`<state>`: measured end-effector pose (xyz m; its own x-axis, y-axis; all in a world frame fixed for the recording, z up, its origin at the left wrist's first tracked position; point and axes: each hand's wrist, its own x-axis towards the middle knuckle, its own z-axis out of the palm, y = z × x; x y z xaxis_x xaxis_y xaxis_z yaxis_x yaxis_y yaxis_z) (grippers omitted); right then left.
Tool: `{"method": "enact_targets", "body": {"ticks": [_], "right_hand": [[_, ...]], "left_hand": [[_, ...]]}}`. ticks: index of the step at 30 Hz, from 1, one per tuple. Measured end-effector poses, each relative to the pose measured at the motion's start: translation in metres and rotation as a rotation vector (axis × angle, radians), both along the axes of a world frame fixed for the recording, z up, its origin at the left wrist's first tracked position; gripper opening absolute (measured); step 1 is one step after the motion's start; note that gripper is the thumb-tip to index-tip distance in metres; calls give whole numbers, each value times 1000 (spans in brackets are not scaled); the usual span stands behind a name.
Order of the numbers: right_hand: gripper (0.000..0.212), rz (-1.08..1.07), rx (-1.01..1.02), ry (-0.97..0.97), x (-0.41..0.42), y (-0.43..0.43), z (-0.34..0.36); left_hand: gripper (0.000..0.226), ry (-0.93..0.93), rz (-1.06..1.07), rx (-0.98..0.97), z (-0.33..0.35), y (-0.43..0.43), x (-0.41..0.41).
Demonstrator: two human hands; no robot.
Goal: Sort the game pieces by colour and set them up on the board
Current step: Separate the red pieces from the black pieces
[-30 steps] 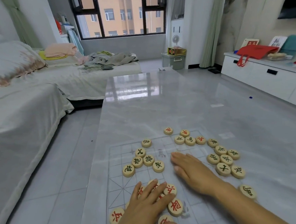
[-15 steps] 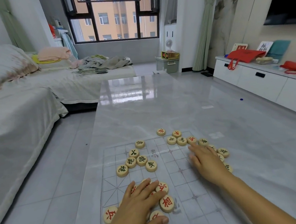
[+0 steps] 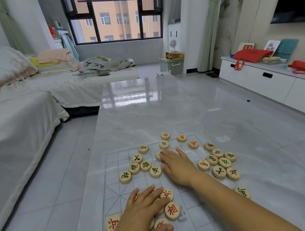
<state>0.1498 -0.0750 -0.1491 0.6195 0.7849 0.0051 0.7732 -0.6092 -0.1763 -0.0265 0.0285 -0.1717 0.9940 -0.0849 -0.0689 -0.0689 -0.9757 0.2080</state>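
Fingers (image 3: 148, 194) of left hand (image 3: 143, 212): straight, spread over red pieces (image 3: 172, 211), likely corralling that colour. Right hand (image 3: 178, 165): fingers straight, touching one piece (image 3: 158, 155) on board (image 3: 117, 194).

Right hand (image 3: 178, 165) swung off the right-side cluster, back to mid-board (image 3: 117, 197), fingers flat. Fingertips landed on a piece (image 3: 158, 154) that had slid left out of the far row. A red-marked piece (image 3: 203, 165) turned up at that cluster's left edge.
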Motion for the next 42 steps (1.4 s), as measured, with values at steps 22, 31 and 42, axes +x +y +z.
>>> {"method": "enact_targets", "body": {"ticks": [22,31,42], "right_hand": [[49,-118,146,-112,-16,-109,-4],[43,11,166,45,-73,-82,-9],[47,-244,62,-24,69,-48,19]], "left_hand": [[54,-28,37,-58,6,0,-5],[62,0,63,-45,4,0,-6],[54,-226,343,-872,22,6,-12]]}}
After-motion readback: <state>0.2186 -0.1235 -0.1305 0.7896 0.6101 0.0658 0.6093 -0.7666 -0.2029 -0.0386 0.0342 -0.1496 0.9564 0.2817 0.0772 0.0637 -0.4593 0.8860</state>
